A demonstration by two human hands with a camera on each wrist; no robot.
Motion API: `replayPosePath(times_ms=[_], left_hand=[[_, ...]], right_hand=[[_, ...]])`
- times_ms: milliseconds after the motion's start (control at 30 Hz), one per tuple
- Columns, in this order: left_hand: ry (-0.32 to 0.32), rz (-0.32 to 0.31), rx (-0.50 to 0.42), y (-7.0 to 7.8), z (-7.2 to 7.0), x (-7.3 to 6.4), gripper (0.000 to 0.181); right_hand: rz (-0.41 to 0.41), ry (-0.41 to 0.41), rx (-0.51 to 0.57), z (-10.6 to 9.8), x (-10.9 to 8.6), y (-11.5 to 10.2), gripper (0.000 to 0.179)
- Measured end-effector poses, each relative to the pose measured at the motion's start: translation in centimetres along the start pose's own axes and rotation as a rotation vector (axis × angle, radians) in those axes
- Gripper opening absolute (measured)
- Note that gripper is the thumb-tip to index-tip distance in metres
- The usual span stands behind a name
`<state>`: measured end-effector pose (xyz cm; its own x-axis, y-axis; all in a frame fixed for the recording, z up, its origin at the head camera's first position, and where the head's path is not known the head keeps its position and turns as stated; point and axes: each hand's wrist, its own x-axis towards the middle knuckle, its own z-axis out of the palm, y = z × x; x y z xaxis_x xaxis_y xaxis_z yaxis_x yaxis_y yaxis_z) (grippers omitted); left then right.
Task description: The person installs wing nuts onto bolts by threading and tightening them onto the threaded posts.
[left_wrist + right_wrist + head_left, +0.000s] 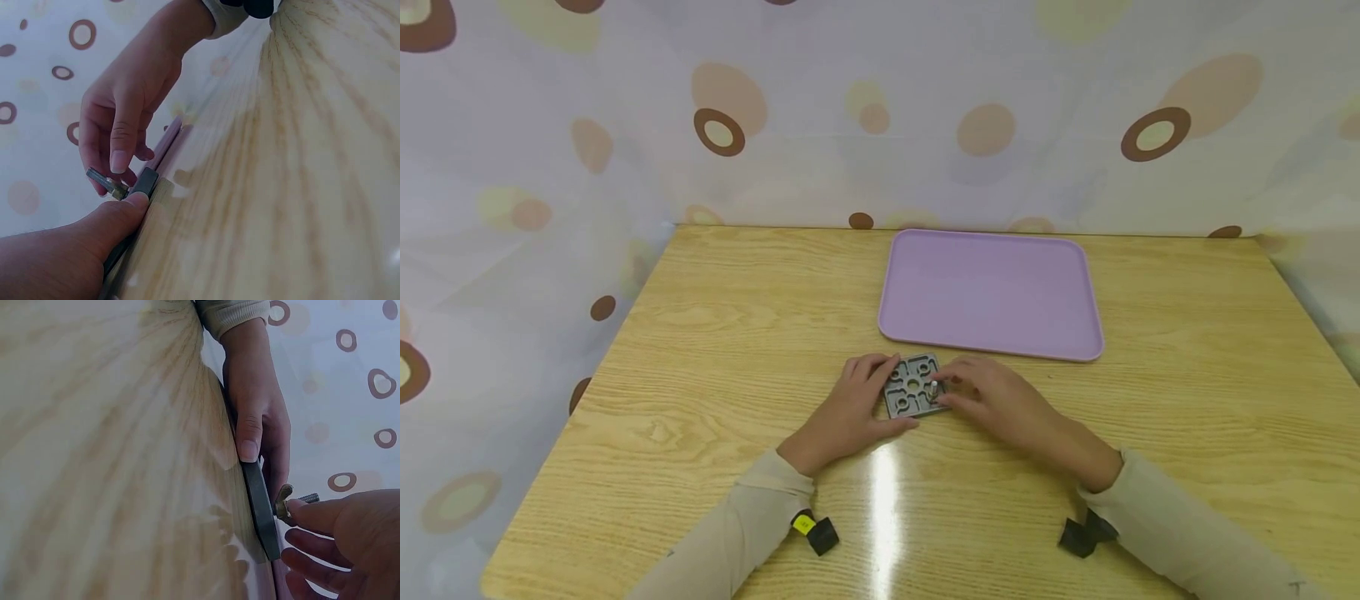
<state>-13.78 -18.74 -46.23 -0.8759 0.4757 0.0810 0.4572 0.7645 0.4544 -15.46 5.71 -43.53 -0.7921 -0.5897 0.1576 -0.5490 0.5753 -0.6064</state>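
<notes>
A square grey metal plate (913, 386) with ribs, round bosses and a centre hole lies on the table. From its left side my left hand (857, 402) grips it, fingertips at the far edge and thumb along the near edge. A threaded bolt (98, 175) sticks up from the plate's right part, carrying a brass-coloured wing nut (284, 506). My right hand (996, 398) has its thumb and index finger around this wing nut; the right wrist view shows the thumb against it. Its remaining fingers are curled loosely beside the plate. The plate's underside is hidden.
Behind the plate lies a shallow purple tray (988, 292) with a raised rim. The wooden table (760, 308) reaches back to a patterned cloth (925, 117). Small black devices sit at both wrists, and light glares off the near tabletop.
</notes>
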Motion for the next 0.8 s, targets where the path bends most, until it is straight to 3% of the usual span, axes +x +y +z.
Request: replayPosePath(times_ms=[400,800], left_hand=[[0.007,-0.001,-0.007,-0.04,0.06,0.0,0.09],[0.02,0.002,-0.002,0.03,0.08,-0.01,0.09]], right_hand=[[0.008,0.038,0.025,-0.21,0.09,-0.02,0.015],[-0.013,-0.008,0.034,-0.38,0.2,-0.03,0.007]])
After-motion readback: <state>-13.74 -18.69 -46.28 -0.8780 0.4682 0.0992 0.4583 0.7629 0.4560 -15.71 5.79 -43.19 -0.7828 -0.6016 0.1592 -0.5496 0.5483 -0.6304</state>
